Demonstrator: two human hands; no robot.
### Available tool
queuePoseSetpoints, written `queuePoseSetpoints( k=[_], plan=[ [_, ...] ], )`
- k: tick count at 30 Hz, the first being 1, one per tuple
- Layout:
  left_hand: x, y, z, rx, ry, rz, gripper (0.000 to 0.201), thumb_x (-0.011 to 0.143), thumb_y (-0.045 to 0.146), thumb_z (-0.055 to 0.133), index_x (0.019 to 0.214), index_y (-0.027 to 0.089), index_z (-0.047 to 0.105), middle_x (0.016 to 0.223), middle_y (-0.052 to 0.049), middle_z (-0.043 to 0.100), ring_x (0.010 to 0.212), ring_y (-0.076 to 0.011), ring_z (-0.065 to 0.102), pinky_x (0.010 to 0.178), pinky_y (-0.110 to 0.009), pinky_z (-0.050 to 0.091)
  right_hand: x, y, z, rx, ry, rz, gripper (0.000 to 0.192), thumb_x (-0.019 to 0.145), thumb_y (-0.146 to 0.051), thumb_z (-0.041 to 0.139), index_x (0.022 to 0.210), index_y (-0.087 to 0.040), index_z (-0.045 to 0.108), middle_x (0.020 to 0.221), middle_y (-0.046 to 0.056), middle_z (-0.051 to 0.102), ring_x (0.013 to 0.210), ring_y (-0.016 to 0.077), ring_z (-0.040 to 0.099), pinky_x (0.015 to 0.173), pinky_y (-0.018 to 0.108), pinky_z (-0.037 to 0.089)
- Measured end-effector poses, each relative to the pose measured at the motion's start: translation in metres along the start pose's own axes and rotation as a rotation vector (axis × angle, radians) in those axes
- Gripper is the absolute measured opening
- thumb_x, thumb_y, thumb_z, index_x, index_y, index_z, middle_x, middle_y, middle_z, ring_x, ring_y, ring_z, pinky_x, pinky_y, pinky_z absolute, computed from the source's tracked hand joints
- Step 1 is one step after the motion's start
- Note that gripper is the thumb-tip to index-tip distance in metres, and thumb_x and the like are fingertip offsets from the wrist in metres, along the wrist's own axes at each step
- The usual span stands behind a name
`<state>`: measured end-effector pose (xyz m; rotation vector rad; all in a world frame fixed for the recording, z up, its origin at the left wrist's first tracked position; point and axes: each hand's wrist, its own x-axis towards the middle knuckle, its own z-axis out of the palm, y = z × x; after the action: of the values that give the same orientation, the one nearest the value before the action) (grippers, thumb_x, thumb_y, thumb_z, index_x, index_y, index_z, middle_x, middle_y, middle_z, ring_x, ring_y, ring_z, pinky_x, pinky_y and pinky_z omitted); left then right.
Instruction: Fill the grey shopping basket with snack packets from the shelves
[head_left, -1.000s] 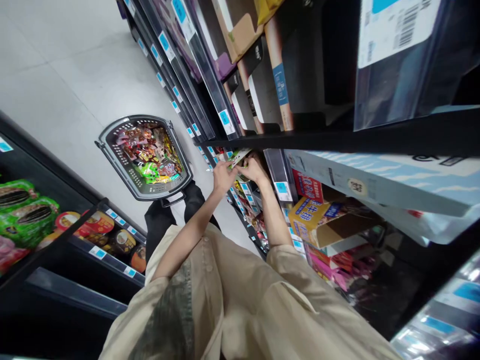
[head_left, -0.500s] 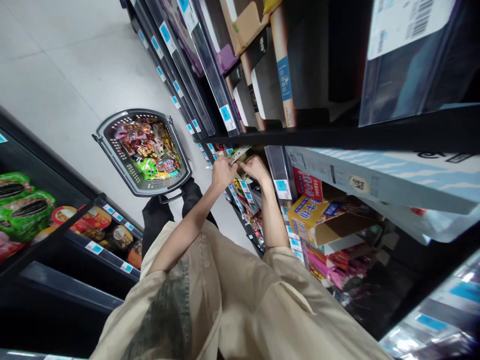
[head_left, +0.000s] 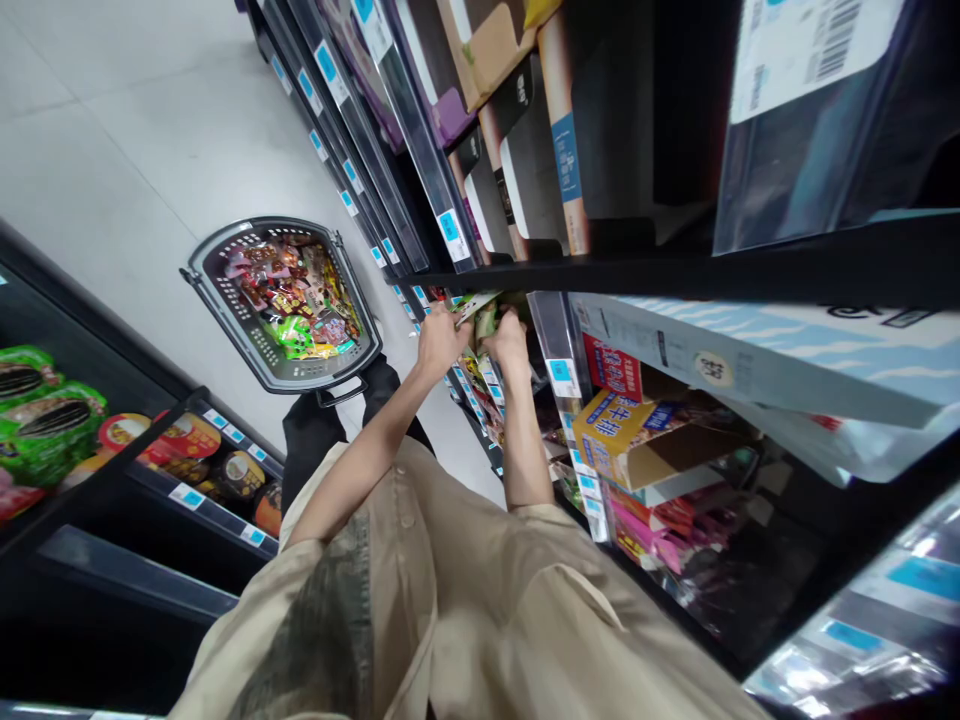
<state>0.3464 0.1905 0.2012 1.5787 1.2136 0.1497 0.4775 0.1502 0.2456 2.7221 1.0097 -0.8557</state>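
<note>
My left hand (head_left: pixel 441 340) is closed on the edge of a white and green carton (head_left: pixel 474 304) at the shelf front. Just right of it, my right hand (head_left: pixel 507 340) reaches into the shelf with its fingers curled around a small green packet (head_left: pixel 487 320). The packet's lower part and some fingertips are hidden. On the floor to the left stands a grey shopping basket (head_left: pixel 264 374) with several colourful snack packets (head_left: pixel 292 295) inside.
A shelf rack (head_left: pixel 555 275) with price tags runs along the right, a shelf board passing just above my hands. An open yellow carton (head_left: pixel 611 430) sits near my right forearm. Another shelf (head_left: pixel 169 470) with green bags (head_left: pixel 56 430) stands at the left.
My right hand has turned and shifted slightly left, and its fingers now curl around the green packet. My left hand keeps its hold on the carton edge, moving only a little.
</note>
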Motion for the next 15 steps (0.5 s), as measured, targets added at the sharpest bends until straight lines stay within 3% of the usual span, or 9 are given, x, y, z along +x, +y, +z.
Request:
queuePoseSetpoints(
  k=[3,8,12,15],
  plan=[
    [-0.002,0.000,-0.001,0.029,-0.020,-0.006,0.035,0.092,0.024,0.056,0.110,0.009,0.081,0.111,-0.017,0.072,0.106,-0.0275,0.069,0.101,-0.037,0.054,-0.007,-0.005,-0.009,-0.094,-0.090,-0.022,0.043,0.078,-0.008,0.065,0.121,-0.015,0.067,0.113,0.015,0.075,0.115,0.0301,0.069,0.104,0.038,0.052],
    [-0.004,0.004,-0.008,0.078,-0.051,0.010,0.035,0.096,0.023,0.053,0.113,0.009,0.080,0.113,-0.017,0.070,0.107,-0.0278,0.069,0.100,-0.037,0.053,-0.005,-0.016,-0.025,-0.158,0.002,0.033,0.034,0.094,-0.015,0.056,0.126,-0.019,0.065,0.126,0.015,0.072,0.119,0.0275,0.067,0.103,0.037,0.049],
    [-0.005,0.007,-0.016,0.082,-0.072,-0.013,0.034,0.099,0.024,0.051,0.114,0.009,0.078,0.115,-0.017,0.068,0.106,-0.0275,0.069,0.099,-0.036,0.053,0.015,-0.023,-0.019,-0.221,0.067,0.055,0.035,0.098,-0.010,0.043,0.124,-0.014,0.065,0.122,0.017,0.073,0.117,0.0272,0.068,0.099,0.036,0.051],
    [-0.005,0.007,-0.019,0.065,-0.098,-0.018,0.033,0.099,0.025,0.053,0.116,0.011,0.078,0.119,-0.016,0.067,0.107,-0.0275,0.069,0.098,-0.036,0.053,0.036,-0.016,-0.009,-0.333,0.100,-0.025,0.033,0.096,-0.009,0.042,0.116,-0.009,0.068,0.111,0.022,0.075,0.109,0.0302,0.071,0.094,0.038,0.053]
  ],
)
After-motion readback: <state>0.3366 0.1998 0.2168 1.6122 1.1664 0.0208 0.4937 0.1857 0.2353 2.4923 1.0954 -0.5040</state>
